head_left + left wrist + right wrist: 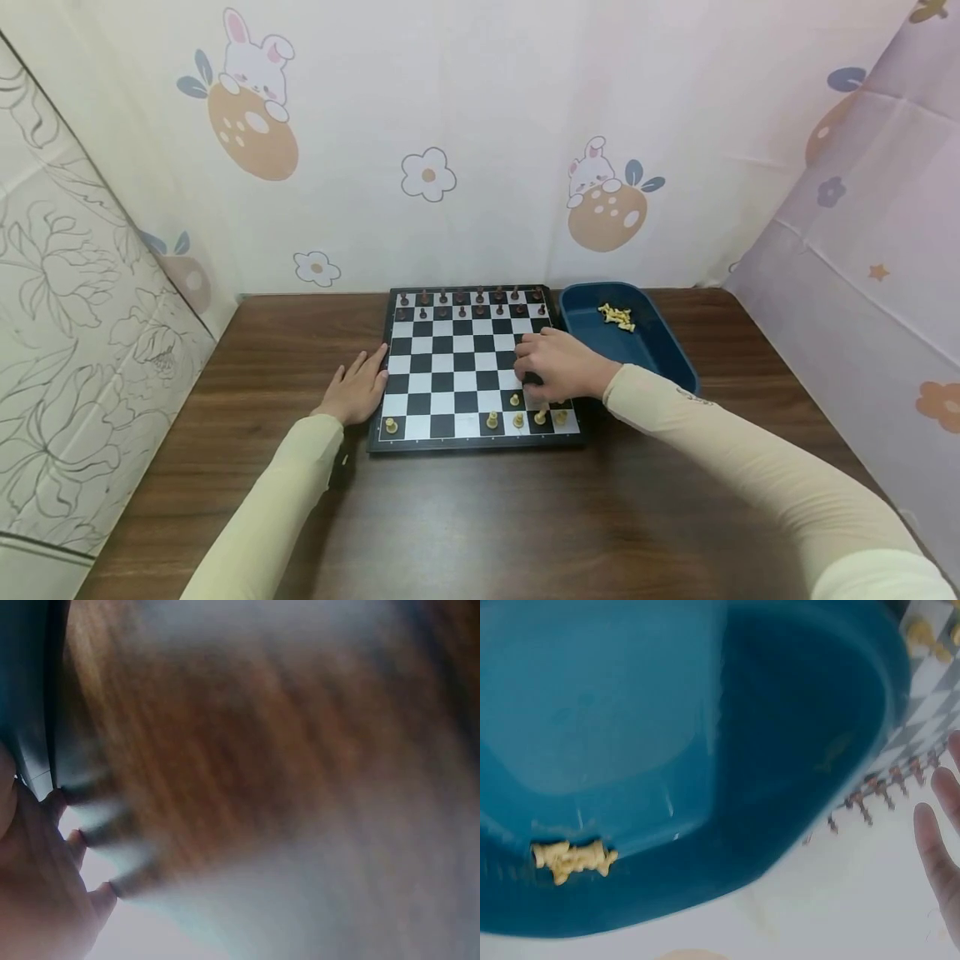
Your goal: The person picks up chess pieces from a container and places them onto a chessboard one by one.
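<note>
Table [465, 517] w/ a chessboard [442, 382] on it, blue tray [643, 350] just beside its right edge. R hand [561, 364] arches over the board's right side; can't tell if it's gripping anything tbh. L hand [356, 389] has straight fingers touching the left edge, holds nothing. Cream pieces [617, 317] pile in the tray, right of R hand n farther back. Upright cream pawn [514, 400]'s just nearside of R hand, def closer than L.

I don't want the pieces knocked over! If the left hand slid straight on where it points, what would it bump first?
Probably the board: its edge is right by the left hand's fingertips, maybe already touching.
</note>
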A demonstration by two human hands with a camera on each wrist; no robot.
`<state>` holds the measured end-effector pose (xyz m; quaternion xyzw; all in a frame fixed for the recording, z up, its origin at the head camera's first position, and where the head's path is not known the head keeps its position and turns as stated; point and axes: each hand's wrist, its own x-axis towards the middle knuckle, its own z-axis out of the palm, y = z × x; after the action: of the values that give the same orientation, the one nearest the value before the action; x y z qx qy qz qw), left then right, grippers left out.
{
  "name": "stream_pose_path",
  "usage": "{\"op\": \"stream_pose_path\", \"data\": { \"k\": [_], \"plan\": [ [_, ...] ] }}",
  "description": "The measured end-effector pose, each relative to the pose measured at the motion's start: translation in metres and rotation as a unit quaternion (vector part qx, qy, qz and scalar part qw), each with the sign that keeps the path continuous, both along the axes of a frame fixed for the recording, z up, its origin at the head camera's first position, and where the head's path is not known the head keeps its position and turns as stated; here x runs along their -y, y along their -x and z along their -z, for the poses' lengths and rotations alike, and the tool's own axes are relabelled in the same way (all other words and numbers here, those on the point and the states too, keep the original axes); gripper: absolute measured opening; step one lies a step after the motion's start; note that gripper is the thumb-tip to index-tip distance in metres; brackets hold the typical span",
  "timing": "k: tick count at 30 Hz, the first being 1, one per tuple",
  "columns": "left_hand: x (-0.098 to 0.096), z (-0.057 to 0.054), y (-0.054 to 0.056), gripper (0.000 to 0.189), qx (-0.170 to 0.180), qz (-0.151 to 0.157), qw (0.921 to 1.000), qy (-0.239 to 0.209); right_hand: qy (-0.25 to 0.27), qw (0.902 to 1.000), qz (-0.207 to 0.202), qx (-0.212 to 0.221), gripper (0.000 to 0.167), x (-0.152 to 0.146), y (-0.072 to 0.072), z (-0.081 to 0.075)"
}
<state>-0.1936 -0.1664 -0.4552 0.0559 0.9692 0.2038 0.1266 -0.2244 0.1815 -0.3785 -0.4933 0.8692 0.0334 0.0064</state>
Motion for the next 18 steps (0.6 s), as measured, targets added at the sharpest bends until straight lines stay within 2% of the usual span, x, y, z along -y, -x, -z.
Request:
{"op": "stream_pose_path", "data": {
  "k": [9,18],
  "plan": [
    [0.001,-0.001,-0.001,0.057,-0.003,0.002,1.0000,0.005,0.008,0.9986,0.040,-0.035,0.014,-0.018,0.016,-0.023],
    [0.002,0.000,0.000,0.057,-0.003,0.007,0.9999,0.008,0.000,0.9940,0.078,-0.076,0.009,-0.057,0.049,-0.045]
  ]
}}
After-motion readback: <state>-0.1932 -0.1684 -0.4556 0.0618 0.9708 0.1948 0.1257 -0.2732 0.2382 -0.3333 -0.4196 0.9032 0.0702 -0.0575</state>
